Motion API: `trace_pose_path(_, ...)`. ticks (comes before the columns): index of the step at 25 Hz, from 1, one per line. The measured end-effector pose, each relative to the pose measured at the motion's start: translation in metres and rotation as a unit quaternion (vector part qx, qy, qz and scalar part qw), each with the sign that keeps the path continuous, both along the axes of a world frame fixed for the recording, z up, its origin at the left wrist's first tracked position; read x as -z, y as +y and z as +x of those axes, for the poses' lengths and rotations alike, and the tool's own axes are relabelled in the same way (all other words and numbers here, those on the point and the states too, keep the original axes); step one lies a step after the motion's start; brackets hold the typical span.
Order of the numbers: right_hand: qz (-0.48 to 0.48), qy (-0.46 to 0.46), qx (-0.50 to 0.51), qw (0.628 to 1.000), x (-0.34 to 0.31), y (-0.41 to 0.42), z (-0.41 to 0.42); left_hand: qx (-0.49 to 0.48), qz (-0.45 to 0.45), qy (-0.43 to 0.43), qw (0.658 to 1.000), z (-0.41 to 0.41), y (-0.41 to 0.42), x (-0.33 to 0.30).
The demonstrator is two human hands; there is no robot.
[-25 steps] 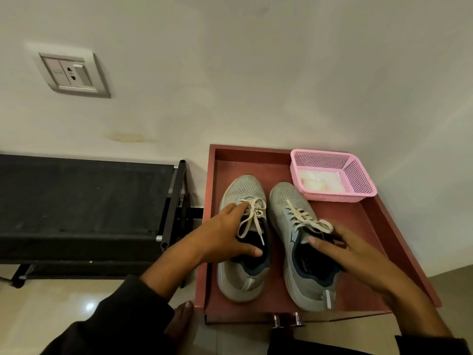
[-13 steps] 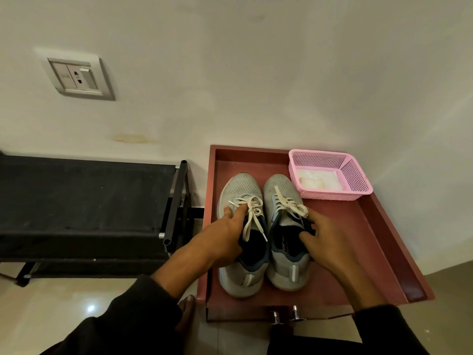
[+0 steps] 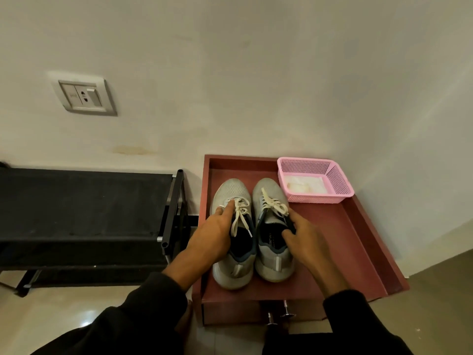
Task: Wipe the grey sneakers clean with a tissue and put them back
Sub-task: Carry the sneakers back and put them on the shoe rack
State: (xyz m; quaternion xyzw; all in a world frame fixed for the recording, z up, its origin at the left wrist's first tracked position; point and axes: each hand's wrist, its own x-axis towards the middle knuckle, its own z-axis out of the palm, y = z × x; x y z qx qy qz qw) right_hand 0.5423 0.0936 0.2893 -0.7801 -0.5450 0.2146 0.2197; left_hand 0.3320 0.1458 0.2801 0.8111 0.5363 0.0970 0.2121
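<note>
Head camera, lower centre of frame: we found the grey sneakers (image 3: 253,226) side by side and touching on the red tray (image 3: 358,242), toes toward the wall. A second before, the right shoe lay angled apart; it had been drawn in against its mate. Our left hand (image 3: 212,234) gripped the left shoe's collar, and our right hand (image 3: 304,237) gripped the right shoe's. Tissue lay in the pink basket (image 3: 340,185) at upper right. We judged the pair gathered for lifting, wiping not begun.
</note>
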Motion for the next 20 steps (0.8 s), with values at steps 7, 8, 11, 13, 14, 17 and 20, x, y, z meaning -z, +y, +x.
trace_pose_path(7, -0.003, -0.002, -0.005, 1.0, -0.002, -0.008, 0.001, 0.001, 0.019, -0.012, 1.0, -0.001, -0.005, -0.011)
trace_pose_path(8, -0.003, -0.007, -0.008, 1.0, -0.002, -0.008, 0.001, -0.001, 0.015, -0.01, 1.0, 0.0, -0.006, -0.012)
trace_pose_path(11, -0.016, -0.037, -0.032, 0.999, -0.003, -0.002, -0.001, -0.003, 0.015, 0.015, 1.0, 0.002, -0.005, -0.016)
trace_pose_path(13, -0.043, -0.046, -0.059, 0.996, -0.007, -0.003, -0.001, -0.013, -0.013, 0.007, 1.0, 0.004, -0.007, -0.021)
trace_pose_path(14, -0.039, -0.046, -0.068, 0.996, -0.01, -0.006, -0.001, -0.03, -0.035, -0.014, 0.999, 0.002, -0.012, -0.024)
trace_pose_path(17, 0.092, -0.132, -0.046, 0.986, -0.028, -0.028, 0.001, -0.083, 0.006, -0.075, 0.994, -0.003, -0.035, -0.042)
trace_pose_path(20, 0.114, -0.207, -0.15, 0.96, -0.053, -0.053, -0.009, -0.022, 0.147, -0.006, 0.989, -0.003, -0.064, -0.056)
